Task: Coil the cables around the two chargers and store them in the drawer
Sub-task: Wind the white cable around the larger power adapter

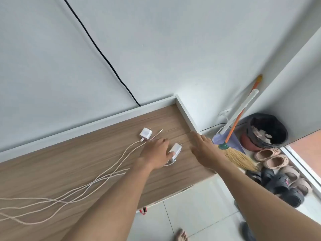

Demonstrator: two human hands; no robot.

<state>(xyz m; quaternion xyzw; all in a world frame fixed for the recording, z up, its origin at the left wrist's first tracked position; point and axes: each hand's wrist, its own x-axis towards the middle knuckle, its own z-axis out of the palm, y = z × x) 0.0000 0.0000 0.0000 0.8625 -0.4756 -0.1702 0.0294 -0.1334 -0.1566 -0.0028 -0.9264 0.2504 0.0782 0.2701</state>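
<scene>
Two white chargers lie on a wooden desk top [52,171]. The far charger [145,133] lies free with its prongs pointing away. The near charger [175,148] lies under my left hand [156,152], whose thumb rests on its near end; the fingers look fairly straight. Pale cables [97,178] trail from both chargers across the desk to the left edge of the view, and one cable tip [160,130] lies between the chargers. My right hand [202,148] hovers flat with straight fingers just right of the near charger, holding nothing. No drawer shows.
A white raised rim [184,112] borders the desk at the back and right. Right of the desk stand a broom [234,153], a lined bin [267,131] and several shoes [278,173] on the tiled floor. A black wire [104,56] runs down the wall.
</scene>
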